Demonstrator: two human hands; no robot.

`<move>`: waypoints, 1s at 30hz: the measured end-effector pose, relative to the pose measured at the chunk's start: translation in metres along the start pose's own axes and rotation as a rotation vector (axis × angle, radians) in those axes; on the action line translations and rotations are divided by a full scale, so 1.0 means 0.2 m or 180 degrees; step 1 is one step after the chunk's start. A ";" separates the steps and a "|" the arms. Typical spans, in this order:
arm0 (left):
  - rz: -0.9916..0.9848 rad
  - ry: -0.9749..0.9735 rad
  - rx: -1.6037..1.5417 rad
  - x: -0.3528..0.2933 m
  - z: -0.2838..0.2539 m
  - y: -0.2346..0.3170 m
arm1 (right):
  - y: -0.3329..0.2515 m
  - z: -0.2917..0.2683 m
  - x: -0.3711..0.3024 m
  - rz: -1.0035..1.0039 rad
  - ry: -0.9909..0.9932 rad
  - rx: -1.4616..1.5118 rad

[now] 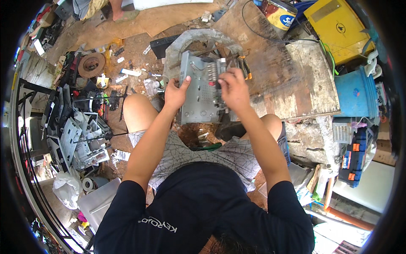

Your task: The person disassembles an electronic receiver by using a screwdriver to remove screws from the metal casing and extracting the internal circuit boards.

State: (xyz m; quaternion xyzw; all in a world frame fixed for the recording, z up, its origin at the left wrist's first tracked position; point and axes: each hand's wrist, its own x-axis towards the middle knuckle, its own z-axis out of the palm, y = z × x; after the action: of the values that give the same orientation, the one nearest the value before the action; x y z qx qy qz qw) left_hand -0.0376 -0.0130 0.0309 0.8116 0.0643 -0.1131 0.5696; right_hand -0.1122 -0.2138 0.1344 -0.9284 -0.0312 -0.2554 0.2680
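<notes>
A grey sheet-metal casing (195, 99) stands tilted between my knees, over a round stone-like block (171, 53). Its left edge is in the grip of my left hand (174, 94), with the thumb on the inner face. A strip of connectors (212, 74) runs along the casing's right side, with a small red part near its middle. At that strip the fingers of my right hand (235, 89) are curled and pinched; the contact is partly hidden. Just beyond the right hand lie pliers with yellow and black handles (246, 67).
A worn wooden board (296, 80) extends to the right. Beyond it are a yellow metal box (338, 31), a blue bucket (357, 95) and a paint can (277, 17). Scrap electronics parts (80, 135) and a rusty disc (91, 64) cover the left. Another person's foot (127, 16) shows at the top.
</notes>
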 end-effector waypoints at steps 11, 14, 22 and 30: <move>-0.0011 -0.0013 -0.1163 0.14 -0.02 -0.05 | 0.12 -1.09 -0.08 0.0437 0.1021 0.0597; 0.0008 -0.0136 -0.1219 0.17 0.04 -0.07 | 0.05 -1.47 -0.29 0.0570 0.1228 -0.0140; -0.0178 -0.0776 -0.1953 0.07 0.02 0.05 | -0.03 -1.45 -1.35 0.2008 0.1478 -0.1269; -0.0081 -0.0362 -0.1580 -0.11 0.08 0.16 | -0.14 -0.86 -2.51 0.4270 0.1097 -0.1806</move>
State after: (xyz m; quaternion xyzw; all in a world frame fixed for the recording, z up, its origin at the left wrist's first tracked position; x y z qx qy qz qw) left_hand -0.0531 -0.0376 0.0611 0.6383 0.0683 -0.1464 0.7527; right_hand -0.6319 -0.2381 0.0264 -0.7285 0.6512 -0.1772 0.1176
